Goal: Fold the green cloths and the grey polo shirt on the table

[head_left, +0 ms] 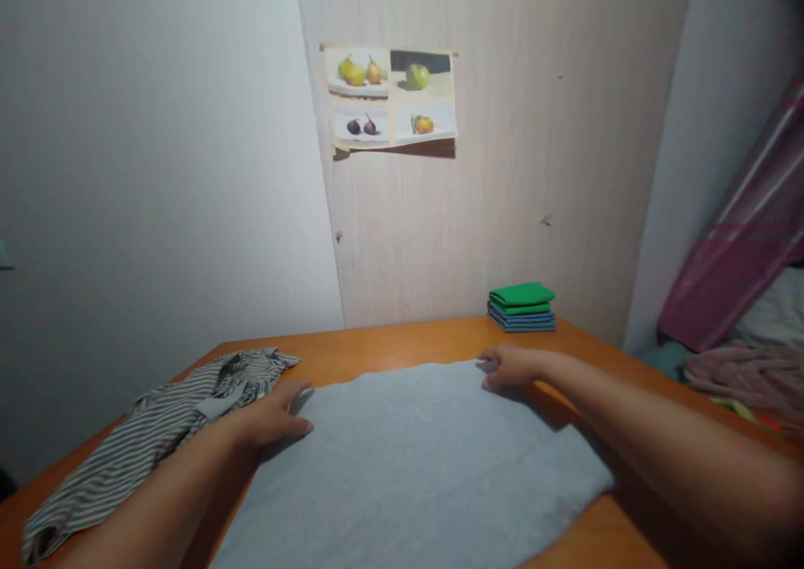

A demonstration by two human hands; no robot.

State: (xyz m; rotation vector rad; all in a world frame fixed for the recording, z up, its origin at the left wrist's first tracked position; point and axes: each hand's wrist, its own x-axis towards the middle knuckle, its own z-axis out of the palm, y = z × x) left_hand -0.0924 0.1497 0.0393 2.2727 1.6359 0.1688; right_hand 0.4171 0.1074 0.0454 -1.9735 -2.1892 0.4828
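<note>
A light grey shirt point(402, 460) is spread across the table in front of me, with what looks like a short sleeve point(574, 464) jutting out on its right side. My left hand point(276, 414) grips its far left corner, thumb on top of the cloth and fingers at the edge. At the far right corner, my right hand point(506, 366) is closed on the hem between thumb and fingers. The near end of the shirt runs out of the picture at the bottom.
A black-and-white striped garment point(151, 426) lies crumpled on the orange table point(377, 347), left of my left forearm. Folded green and blue cloths point(521, 307) are stacked at the back right. Beyond the right edge are a pink sheet point(722, 259) and brownish fabric point(747, 380).
</note>
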